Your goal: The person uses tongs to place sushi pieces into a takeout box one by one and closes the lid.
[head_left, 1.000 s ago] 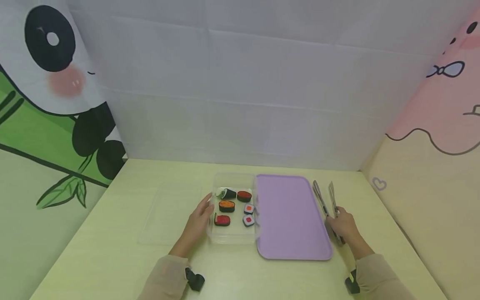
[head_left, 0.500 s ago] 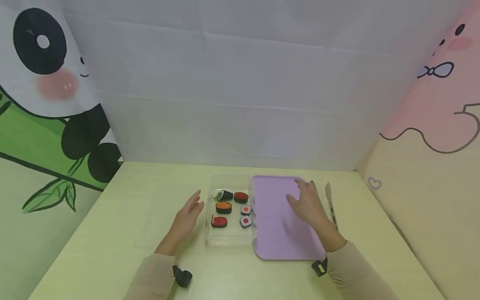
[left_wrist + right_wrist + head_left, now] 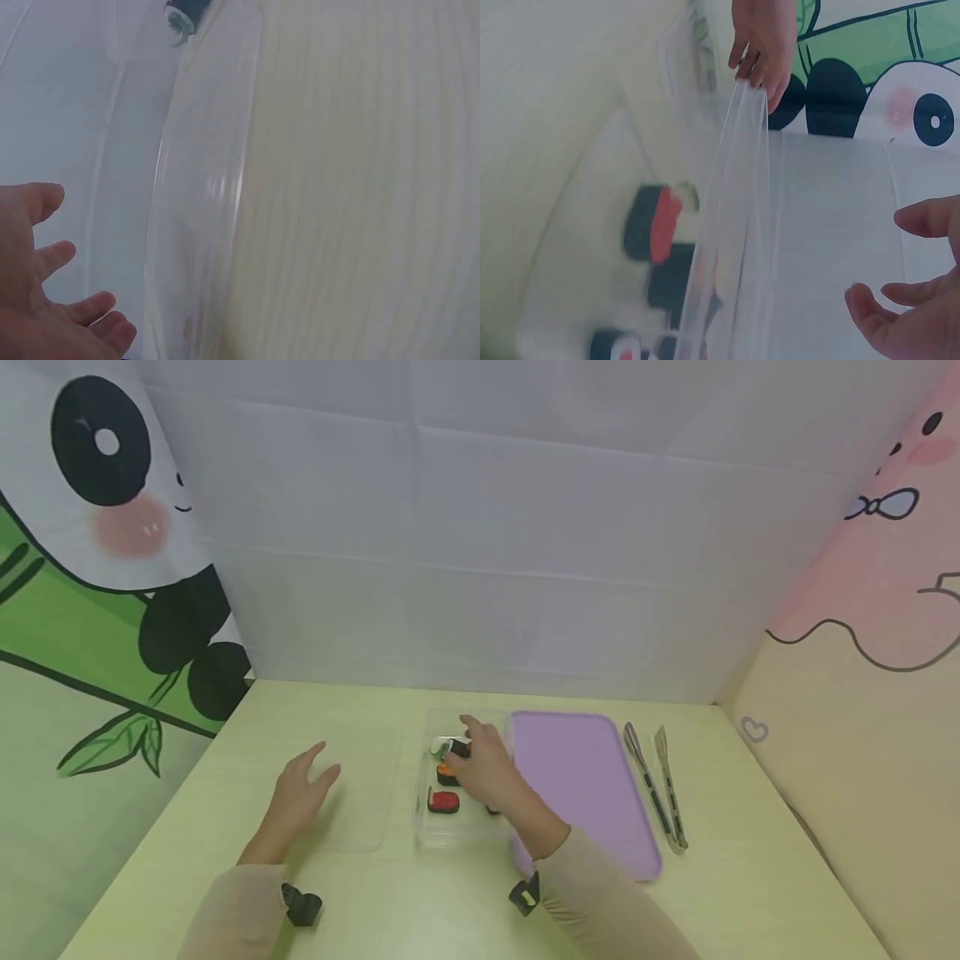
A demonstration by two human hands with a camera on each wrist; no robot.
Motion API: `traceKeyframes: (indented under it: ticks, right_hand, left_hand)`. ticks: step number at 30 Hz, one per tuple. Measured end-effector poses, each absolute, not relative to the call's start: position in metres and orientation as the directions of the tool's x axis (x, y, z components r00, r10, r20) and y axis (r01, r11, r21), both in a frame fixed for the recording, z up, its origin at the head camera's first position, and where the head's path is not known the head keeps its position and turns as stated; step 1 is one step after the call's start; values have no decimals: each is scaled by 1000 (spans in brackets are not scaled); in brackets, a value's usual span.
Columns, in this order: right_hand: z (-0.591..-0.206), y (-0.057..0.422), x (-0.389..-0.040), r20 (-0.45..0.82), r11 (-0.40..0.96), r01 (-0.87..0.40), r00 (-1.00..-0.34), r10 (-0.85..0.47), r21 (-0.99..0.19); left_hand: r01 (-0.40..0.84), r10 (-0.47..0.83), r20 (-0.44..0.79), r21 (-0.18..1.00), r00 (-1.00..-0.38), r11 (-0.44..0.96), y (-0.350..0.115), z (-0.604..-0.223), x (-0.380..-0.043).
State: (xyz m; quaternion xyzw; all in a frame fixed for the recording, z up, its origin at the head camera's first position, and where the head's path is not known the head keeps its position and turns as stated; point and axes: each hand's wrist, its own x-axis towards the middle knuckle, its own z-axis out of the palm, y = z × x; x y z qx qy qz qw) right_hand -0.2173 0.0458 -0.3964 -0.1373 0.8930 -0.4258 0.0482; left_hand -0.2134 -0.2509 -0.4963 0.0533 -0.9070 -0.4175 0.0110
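On a pale table (image 3: 405, 910), clear sushi box (image 3: 465, 837) below right hand (image 3: 486, 768), lid (image 3: 362, 806) near left hand (image 3: 298, 789), both hands wide

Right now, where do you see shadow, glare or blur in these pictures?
Head view: a soft, faint shadow beside the left hand; left wrist view: whitish glints along the side of the clear rectangular plastic container; right wrist view: soft, blurred edges on the black sushi piece with red top.

Soft, diffuse light; the right wrist view looks blurry.
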Motion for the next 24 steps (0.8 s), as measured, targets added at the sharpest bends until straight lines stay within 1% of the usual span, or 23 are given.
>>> traceKeyframes:
  ticks: [3, 6, 11, 17, 24]
  right_hand:
    - [-398, 18, -207, -5, 569, -189, -947, -322, -801]
    - [-404, -5, -200, -34, 553, -168, -941, -336, -816]
    - [-419, -36, -196, -56, 548, -122, -953, -296, -828]
    - [-435, -62, -192, -62, 532, -91, -963, -262, -842]
    - [-450, -83, -181, -58, 540, -81, -970, -236, -838]
  left_hand:
    - [-164, -167, -68, 725, -984, 669, -260, -498, -211]
    - [-212, -200, -100, 698, -975, 684, -266, -500, -210]
    - [-262, -241, -128, 677, -962, 687, -271, -502, -206]
    - [-283, -253, -146, 673, -956, 683, -275, -505, -203]
    - [-269, -241, -137, 667, -961, 695, -276, -508, -203]
